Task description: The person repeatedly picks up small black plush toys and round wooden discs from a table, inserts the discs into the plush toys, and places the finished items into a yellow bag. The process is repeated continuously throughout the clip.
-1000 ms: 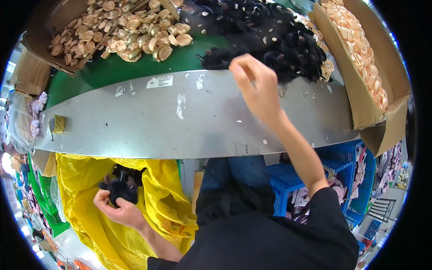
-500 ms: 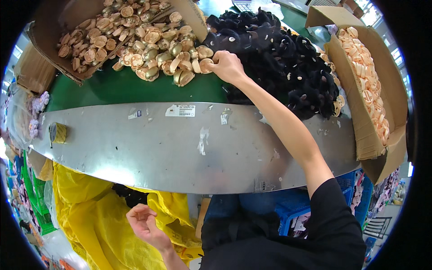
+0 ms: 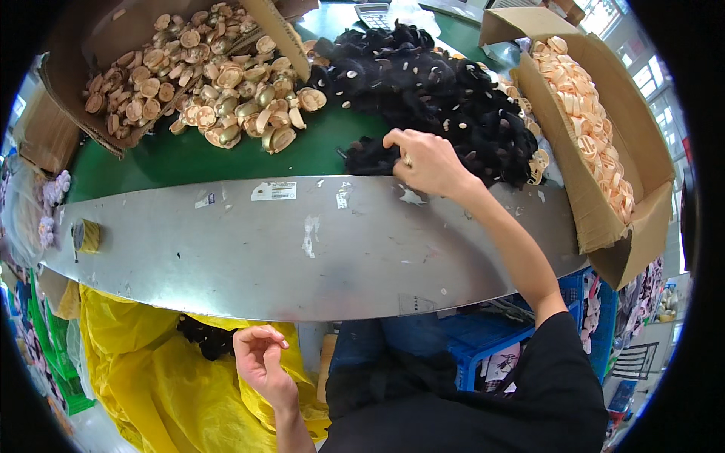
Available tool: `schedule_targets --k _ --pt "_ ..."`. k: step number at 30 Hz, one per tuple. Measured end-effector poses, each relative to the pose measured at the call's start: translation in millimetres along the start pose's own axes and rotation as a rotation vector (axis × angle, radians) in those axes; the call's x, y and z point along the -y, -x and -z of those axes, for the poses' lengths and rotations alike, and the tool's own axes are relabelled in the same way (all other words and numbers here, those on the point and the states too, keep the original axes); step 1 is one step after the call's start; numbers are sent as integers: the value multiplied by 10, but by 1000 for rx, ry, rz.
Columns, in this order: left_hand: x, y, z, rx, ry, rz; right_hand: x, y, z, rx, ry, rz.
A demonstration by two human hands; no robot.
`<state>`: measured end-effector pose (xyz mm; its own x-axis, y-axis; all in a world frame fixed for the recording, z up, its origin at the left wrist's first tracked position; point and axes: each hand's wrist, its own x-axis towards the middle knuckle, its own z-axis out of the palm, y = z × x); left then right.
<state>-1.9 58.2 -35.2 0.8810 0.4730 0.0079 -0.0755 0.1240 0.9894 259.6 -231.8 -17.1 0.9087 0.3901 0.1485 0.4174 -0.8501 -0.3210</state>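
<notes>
Above the near edge of a pile of black fluffy pieces (image 3: 445,90) is my right hand (image 3: 434,164), its fingers bent closed. Between them shows a bit of a small gold-coloured shell piece (image 3: 407,160), mostly hidden by the fingers. Many round gold and beige shell pieces (image 3: 226,94) spill out of a cardboard box onto the green surface (image 3: 189,162) at the left. My left hand (image 3: 264,366) hangs below the table edge, in front of a yellow plastic bag (image 3: 174,377). Its fingers are loosely curled with the thumb apart, and nothing shows in them.
A bare metal strip (image 3: 249,249) forms the table's near side, with a roll of tape (image 3: 87,236) at its left. At the right stands a long cardboard box (image 3: 570,181) of beige plastic parts (image 3: 593,124). Blue crates (image 3: 483,340) sit beneath the table; a calculator (image 3: 373,15) lies at the back.
My right hand has left the shell pile and moved right and nearer, to the edge of the black pieces. My left hand has risen slightly and shifted right. The whole view has shifted a little.
</notes>
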Motion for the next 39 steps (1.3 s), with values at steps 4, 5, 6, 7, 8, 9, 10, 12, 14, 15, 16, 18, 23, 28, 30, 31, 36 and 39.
schedule_targets --k 4,5,6,7,8,9,10,12,14,15,16,18,23,28,30,31,36,39 --pt "-55 57 -143 45 8 1 -52 129 -131 55 18 -34" --pt "-83 79 -178 52 1 -8 -123 109 -208 13 3 -13" --pt "-113 98 -203 63 -2 -10 -150 98 -245 -28 -11 5" --pt "-144 116 -225 76 -4 -11 -150 113 -250 -76 -60 4" --pt "-166 130 -236 85 -8 -12 -121 118 -259 -121 -112 4" --pt "-176 137 -239 100 -7 -25 -100 130 -257 -167 -163 5" --pt "-176 138 -239 115 -5 -39 -77 150 -222 -195 -235 26" --pt "-175 156 -233 135 -10 -42 11 215 -113 -239 -377 67" --pt "-187 165 -239 147 -19 -30 176 354 41 -231 -616 58" --pt "-175 159 -232 167 -36 -22 281 434 130 -185 -753 34" --pt "-153 137 -222 186 -53 -15 398 520 224 -138 -890 10" --pt "-126 93 -283 233 -78 -30 623 771 286 24 -1314 -90" --pt "-184 -2 -668 399 72 16 1159 1389 100 325 -1777 -446" --pt "-187 141 -577 324 13 87 1350 1726 -238 82 -1546 -317" --pt "-250 180 -619 277 -54 78 1327 1752 -319 -237 -1239 -49" --pt "-277 198 -640 252 -53 132 1322 1797 -269 -121 -1237 -67" --pt "-227 290 -584 375 24 199 1529 1758 -216 -162 -1100 -80" --pt "-229 292 -522 401 232 318 1498 1751 -211 -110 -1204 -130"
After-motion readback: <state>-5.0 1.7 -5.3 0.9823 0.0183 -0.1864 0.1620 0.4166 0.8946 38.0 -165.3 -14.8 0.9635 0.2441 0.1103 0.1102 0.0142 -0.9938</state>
